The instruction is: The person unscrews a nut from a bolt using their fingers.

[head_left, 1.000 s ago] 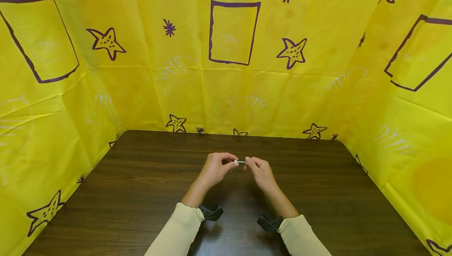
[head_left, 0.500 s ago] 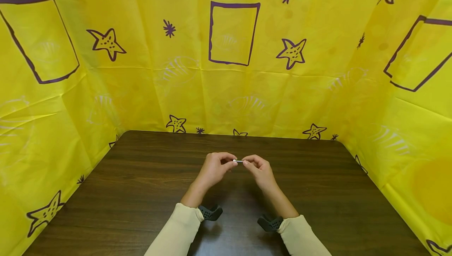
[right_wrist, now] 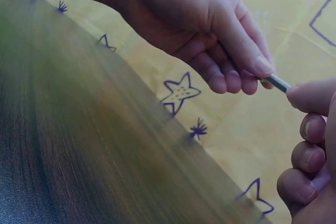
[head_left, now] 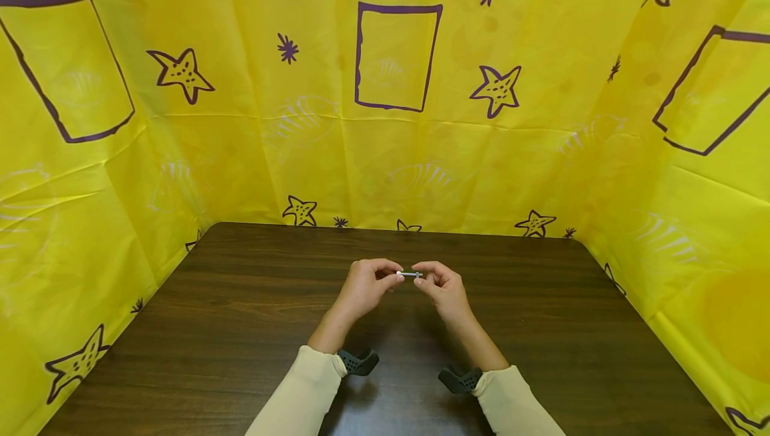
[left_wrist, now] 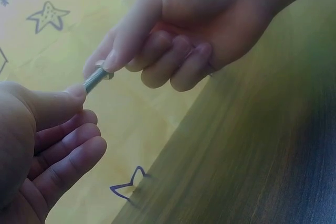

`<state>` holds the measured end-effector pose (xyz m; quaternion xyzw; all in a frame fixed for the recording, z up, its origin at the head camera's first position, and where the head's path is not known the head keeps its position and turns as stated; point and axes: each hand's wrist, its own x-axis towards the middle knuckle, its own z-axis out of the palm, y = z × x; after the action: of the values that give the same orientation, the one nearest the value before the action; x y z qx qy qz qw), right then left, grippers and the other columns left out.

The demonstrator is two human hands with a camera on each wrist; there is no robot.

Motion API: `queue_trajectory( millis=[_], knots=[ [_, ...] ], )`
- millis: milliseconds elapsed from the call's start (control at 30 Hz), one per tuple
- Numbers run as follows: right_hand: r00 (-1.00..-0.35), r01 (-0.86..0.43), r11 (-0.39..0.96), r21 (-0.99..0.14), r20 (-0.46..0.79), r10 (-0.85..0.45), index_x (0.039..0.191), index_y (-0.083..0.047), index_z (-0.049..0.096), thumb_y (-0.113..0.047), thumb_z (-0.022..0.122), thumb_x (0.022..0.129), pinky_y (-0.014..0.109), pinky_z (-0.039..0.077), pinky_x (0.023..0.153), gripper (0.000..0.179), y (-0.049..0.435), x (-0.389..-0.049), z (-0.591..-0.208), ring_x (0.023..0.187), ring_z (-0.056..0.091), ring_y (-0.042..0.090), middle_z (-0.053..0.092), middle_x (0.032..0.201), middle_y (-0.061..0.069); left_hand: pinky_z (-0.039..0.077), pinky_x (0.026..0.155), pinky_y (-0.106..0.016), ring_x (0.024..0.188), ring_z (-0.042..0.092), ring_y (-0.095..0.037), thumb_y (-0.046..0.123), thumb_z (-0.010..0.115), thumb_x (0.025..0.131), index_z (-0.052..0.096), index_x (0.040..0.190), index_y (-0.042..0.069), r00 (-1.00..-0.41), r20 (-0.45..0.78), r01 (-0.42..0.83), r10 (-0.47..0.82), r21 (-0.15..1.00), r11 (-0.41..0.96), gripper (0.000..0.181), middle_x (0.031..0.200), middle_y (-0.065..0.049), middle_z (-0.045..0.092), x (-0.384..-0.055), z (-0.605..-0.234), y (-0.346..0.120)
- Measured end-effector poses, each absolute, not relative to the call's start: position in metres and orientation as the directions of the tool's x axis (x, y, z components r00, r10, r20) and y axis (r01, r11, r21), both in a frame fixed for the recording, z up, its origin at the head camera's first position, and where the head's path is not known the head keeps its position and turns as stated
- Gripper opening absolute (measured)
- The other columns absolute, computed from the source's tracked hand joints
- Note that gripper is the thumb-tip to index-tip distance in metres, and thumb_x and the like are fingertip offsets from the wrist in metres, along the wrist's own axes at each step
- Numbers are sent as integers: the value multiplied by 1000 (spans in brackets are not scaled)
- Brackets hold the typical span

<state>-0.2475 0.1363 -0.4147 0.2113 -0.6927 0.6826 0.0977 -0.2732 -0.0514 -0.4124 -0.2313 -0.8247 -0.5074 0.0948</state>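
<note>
A short silvery bolt (head_left: 407,274) lies level between my two hands above the table. My left hand (head_left: 365,287) pinches its left end between thumb and forefinger; those fingertips hide most of that end. Toward the bolt's right end sits a small metal nut (head_left: 418,275), with the thumb and forefinger of my right hand (head_left: 446,294) on either side of it. The left wrist view shows the threaded shank (left_wrist: 93,81) and the right thumb at the nut (left_wrist: 108,73). In the right wrist view, the shank (right_wrist: 278,83) spans the gap between both thumbs.
A dark wood-grain table (head_left: 271,329) spreads beneath my hands. Yellow cloth (head_left: 385,155) printed with purple stars and frames rises behind it and along both sides. Each wrist wears a dark camera band (head_left: 460,380) over a cream sleeve (head_left: 517,399).
My right thumb and forefinger have shifted along the bolt's right end and moved apart, so the nut now shows between them. My left hand has stayed nearly still.
</note>
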Motion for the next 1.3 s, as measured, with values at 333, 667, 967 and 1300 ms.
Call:
queue_trajectory(
  millis=[333,667,967,1300],
  knots=[
    [-896,-421,-28,-907,421,-144,109,19,58,12,65,85,20,29,50,25,135,-248,-415,51,35,4,40,60,-1,50,56,-28,62,63,-15,11,73,87,74,95,7,-874,392,479,286,793,376,9,73,2,67,-273,-412,-53],
    [-919,-383,85,-920,371,-130,101,13,64,-1,63,93,21,29,49,17,133,-252,-422,50,36,7,41,58,1,51,57,-28,65,65,-22,13,73,88,74,96,7,-880,369,464,300,805,370,9,77,-2,69,-273,-412,-52],
    [-962,-273,143,-951,273,-22,62,7,60,-29,49,103,23,24,44,55,135,-265,-445,43,31,11,38,46,-1,51,56,-28,62,64,-20,13,73,88,74,95,8,-869,387,484,309,793,369,9,76,1,68,-272,-411,-51],
    [-964,-263,84,-961,259,-51,70,11,62,-17,54,101,22,25,45,43,135,-261,-437,45,32,9,38,49,-3,52,58,-28,66,67,-27,11,73,87,74,96,6,-869,378,480,318,801,358,10,78,-1,69,-270,-410,-51]
  ],
)
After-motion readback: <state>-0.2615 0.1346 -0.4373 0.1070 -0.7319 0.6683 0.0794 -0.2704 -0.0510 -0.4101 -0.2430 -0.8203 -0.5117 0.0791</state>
